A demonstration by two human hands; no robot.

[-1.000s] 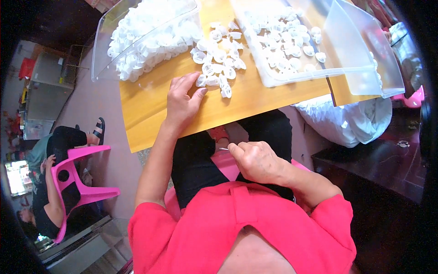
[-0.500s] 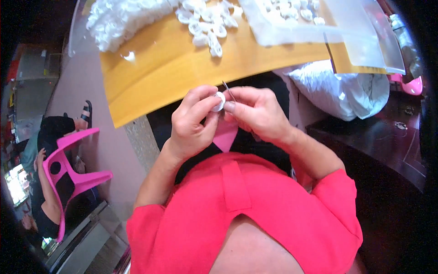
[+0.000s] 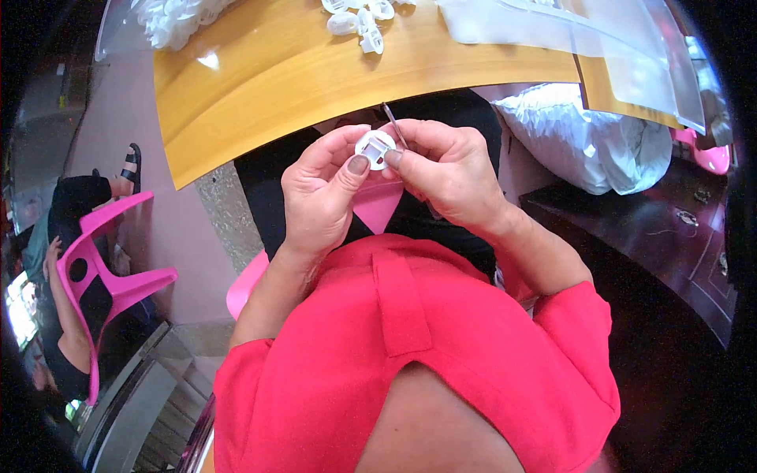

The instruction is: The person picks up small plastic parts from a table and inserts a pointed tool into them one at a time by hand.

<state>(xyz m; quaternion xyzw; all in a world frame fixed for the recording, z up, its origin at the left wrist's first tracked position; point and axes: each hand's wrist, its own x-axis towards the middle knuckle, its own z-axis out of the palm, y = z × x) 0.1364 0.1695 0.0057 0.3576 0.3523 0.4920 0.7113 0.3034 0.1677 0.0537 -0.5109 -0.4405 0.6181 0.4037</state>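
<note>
Head: white ring [image 3: 374,148] nearer chest (table receded).

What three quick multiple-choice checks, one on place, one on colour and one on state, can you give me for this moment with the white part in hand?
1. Where is the small white round part?
A. On the wooden table
B. Between both hands above the lap
C. Inside the clear bin

2. What colour is the chair at the left?
A. Pink
B. Blue
C. Grey

3. How does the left hand hold the part?
A. Flat palm under it
B. Not touching it
C. Pinched with thumb and fingers

Answers:
1. B, the part sits between the left hand and right hand, below the edge of the wooden table.
2. A, its frame is bright pink.
3. C, the thumb presses its near rim while the fingers curl behind; the right hand also holds a thin metal pin by it.
</note>
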